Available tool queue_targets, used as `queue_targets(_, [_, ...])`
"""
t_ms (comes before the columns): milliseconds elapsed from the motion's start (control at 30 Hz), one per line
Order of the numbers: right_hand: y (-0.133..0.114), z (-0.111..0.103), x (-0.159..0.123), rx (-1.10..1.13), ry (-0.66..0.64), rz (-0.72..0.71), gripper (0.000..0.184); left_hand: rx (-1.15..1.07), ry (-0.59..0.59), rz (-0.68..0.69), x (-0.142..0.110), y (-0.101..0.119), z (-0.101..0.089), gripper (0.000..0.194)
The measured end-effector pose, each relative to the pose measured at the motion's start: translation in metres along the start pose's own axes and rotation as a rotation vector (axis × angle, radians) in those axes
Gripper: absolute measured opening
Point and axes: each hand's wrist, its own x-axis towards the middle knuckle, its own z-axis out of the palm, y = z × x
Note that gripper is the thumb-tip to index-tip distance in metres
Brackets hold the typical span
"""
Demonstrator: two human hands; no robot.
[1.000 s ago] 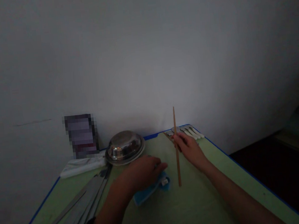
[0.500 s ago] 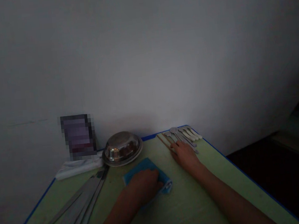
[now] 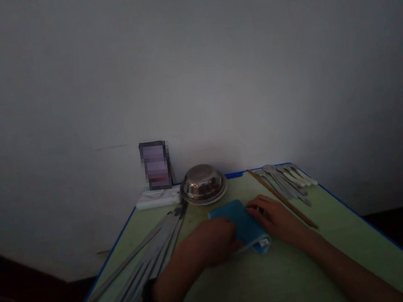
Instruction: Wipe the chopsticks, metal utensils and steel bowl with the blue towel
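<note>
A folded blue cloth (image 3: 241, 216) with a pale edge and a small white tag lies on the green table. My left hand (image 3: 213, 240) is closed on its left part, knuckles up, a dark band on the wrist. At the cloth's right edge, the fingertips and thumb of my right hand (image 3: 274, 215) are brought together on the fabric. Just beyond that hand, wooden chopsticks (image 3: 284, 198) lie slanting beside a row of metal spoons (image 3: 279, 179). Several pale-handled utensils (image 3: 298, 175) lie further right.
An upturned metal bowl (image 3: 204, 184) stands at the back, near the wall. Left of it are a white slab-like object (image 3: 158, 199) and a blurred upright screen (image 3: 157, 164). Long grey flat strips (image 3: 150, 253) run along the left side. The green table (image 3: 271, 282) has blue edges.
My right hand has left the chopsticks and come to the cloth's right edge. The chopsticks now lie close together beside the spoons. The view has turned left; my left hand stays on the cloth.
</note>
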Motion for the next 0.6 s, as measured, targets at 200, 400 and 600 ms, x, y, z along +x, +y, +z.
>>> queue_targets(200, [-0.024, 0.026, -0.002, -0.049, -0.097, -0.152, 0.040, 0.153, 0.038, -0.379, -0.033, -0.066, -0.016, 0.032])
queue_targets(400, [-0.023, 0.032, 0.001, -0.060, -0.092, -0.139, 0.040, 0.201, -0.153, -0.639, -0.055, -0.131, 0.002, 0.027])
queue_targets(600, [-0.021, 0.033, 0.000, -0.051, -0.094, -0.145, 0.038, 0.082, -0.107, -0.707, -0.060, -0.158, 0.019, 0.028])
